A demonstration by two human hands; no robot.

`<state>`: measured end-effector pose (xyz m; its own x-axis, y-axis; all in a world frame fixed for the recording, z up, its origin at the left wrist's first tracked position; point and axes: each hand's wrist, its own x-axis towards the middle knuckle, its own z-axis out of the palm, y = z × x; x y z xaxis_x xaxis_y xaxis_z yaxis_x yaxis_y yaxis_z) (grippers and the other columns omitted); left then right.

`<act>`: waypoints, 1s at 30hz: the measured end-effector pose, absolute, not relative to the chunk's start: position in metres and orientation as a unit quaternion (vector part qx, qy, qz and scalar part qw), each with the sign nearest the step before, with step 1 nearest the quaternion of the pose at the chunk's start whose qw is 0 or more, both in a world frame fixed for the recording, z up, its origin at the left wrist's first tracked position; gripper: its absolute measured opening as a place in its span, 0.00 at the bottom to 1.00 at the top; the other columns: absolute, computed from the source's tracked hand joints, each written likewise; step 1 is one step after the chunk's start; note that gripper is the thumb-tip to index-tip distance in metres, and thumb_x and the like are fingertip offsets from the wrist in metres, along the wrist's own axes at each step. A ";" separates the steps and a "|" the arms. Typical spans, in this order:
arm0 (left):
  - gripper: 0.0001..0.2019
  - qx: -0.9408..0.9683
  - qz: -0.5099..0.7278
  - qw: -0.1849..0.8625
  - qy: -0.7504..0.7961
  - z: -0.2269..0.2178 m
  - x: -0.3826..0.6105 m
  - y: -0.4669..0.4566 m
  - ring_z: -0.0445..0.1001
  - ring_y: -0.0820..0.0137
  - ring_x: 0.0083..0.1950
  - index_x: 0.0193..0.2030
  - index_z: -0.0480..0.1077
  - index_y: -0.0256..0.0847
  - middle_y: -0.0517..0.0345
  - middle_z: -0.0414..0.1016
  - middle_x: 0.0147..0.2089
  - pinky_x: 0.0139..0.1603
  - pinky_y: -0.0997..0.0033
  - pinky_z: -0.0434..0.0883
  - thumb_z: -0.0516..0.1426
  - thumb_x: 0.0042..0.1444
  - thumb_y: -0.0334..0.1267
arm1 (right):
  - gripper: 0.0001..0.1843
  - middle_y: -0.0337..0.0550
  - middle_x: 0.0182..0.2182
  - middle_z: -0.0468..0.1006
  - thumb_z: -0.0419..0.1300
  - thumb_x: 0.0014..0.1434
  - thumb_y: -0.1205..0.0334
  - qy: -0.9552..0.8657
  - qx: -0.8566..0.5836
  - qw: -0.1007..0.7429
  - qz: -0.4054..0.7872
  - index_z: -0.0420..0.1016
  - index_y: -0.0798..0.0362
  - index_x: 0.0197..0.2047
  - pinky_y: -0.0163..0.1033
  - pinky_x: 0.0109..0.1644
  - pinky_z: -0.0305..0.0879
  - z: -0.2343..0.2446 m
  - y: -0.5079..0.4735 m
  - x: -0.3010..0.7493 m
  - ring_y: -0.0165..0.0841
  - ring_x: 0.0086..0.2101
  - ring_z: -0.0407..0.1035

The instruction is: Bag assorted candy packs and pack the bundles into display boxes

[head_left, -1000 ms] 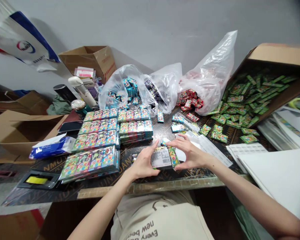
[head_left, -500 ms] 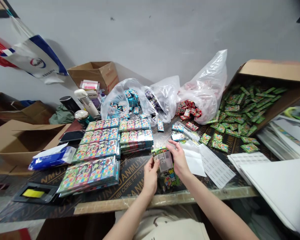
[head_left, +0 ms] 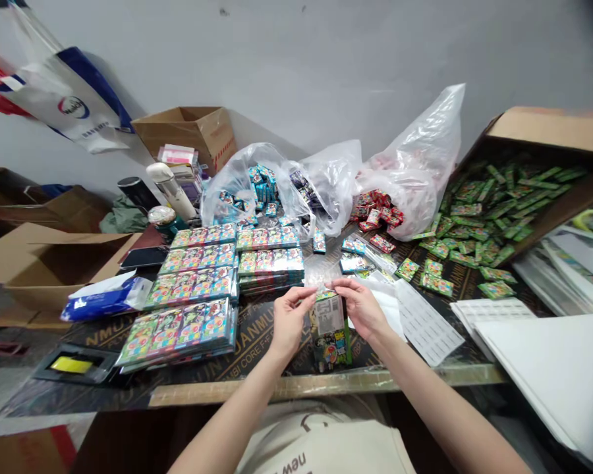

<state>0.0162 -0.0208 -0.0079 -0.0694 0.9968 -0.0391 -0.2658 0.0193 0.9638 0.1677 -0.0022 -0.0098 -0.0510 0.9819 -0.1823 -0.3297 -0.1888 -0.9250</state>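
**A:** Obs. 1: the clear packet of printed packs stands on end, long axis upright. Its foot is at or just above the worktop; I cannot tell which.

**B:** Grips?

**A:** Both are at the packet's top edge. The left hand pinches the top-left corner, thumb against forefinger, grip closed on the film. The right hand does the same at the top-right corner. The packet hangs below and between them, and neither hand is clearly nearer.

**B:** Surroundings, from the packet outward?

**A:** Just left of it are stacks of filled packets, and just right are white sheets. Behind it lie loose small packs, then plastic bags. Behind and far right is a tipped carton of green packs.
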 end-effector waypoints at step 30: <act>0.07 0.808 0.362 0.245 0.395 0.011 0.029 -0.016 0.66 0.72 0.32 0.33 0.74 0.39 0.56 0.67 0.31 0.33 0.73 0.63 0.53 0.55 0.33 | 0.07 0.43 0.38 0.78 0.58 0.55 0.60 -0.690 -0.457 0.444 0.344 0.77 0.50 0.35 0.42 0.48 0.65 -0.013 -0.013 0.239 0.36 0.41 0.72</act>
